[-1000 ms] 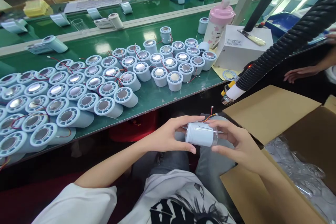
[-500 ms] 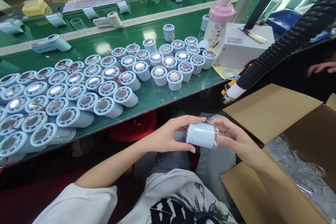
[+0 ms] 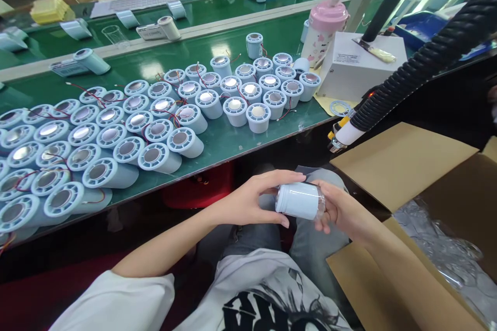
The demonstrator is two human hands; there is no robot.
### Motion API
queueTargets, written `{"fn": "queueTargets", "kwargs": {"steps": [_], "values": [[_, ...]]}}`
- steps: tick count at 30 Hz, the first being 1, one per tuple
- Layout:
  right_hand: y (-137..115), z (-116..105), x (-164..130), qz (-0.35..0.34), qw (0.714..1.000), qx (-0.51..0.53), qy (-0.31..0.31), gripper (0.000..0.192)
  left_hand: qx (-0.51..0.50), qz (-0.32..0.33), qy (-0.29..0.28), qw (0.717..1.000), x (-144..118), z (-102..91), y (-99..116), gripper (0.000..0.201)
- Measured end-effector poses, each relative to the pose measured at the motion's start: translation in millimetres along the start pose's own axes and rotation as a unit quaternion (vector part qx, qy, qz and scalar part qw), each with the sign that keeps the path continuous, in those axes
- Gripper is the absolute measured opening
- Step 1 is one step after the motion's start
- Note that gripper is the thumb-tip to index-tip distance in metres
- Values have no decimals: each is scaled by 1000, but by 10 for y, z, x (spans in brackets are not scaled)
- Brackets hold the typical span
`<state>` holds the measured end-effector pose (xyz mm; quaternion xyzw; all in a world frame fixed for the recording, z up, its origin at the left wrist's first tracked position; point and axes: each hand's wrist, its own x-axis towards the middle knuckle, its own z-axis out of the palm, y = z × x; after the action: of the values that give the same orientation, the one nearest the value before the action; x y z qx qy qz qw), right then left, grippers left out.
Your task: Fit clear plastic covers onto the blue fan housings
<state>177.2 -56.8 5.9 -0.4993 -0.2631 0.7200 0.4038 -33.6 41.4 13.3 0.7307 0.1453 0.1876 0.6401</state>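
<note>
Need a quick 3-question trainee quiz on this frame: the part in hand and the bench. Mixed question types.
1. True or false: both the left hand and the right hand grip the pale blue cylinder above the person's lap.
2. Multiple choice: what sits open at the person's right? A) a cardboard box with clear plastic wrapping inside; B) a metal toolbox; C) a wire basket.
3. Fill in: the many cylinders on the green bench lie or stand in rows, and thin ____ wires trail among them.

Key
1. True; one hand at each end.
2. A.
3. Red.
</note>
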Motion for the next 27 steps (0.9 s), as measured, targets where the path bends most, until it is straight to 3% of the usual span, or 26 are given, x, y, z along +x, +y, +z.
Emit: {"fn": "queueTargets", "kwargs": {"steps": [6, 11, 13, 15, 17, 19, 20, 21, 22, 25, 27], "values": [[-36, 30, 32, 75, 996, 29, -39, 59, 3, 20, 3, 1000, -3, 8, -16, 73], [-15, 39, 39, 111, 991, 31, -65, 64, 10, -25, 8, 1000, -13, 41, 21, 64], [36, 15, 28, 69, 996, 0, -61, 67, -3, -47, 18, 999, -21, 58, 33, 62], [93, -26, 5, -47, 996, -75, -26, 64, -25, -73, 27, 997, -28, 68, 46, 64], [137, -76, -25, -214, 953, -213, 15, 62, -50, -100, 29, 993, -30, 69, 62, 65], [159, -122, -57, -366, 857, -361, 25, 61, -70, -121, 24, 990, -26, 64, 77, 66], [162, -140, -71, -411, 813, -412, 20, 58, -76, -128, 21, 989, -22, 60, 83, 67], [160, -151, -83, -428, 791, -437, 16, 55, -77, -135, 16, 988, -18, 56, 88, 68], [154, -157, -94, -421, 797, -433, 12, 53, -75, -138, 11, 987, -13, 51, 92, 70], [130, -137, -119, -288, 913, -287, -22, 53, -67, -116, -8, 991, -9, 41, 106, 74], [117, -110, -132, -208, 963, -165, -56, 47, -87, -94, -21, 992, -19, 36, 118, 73]]}}
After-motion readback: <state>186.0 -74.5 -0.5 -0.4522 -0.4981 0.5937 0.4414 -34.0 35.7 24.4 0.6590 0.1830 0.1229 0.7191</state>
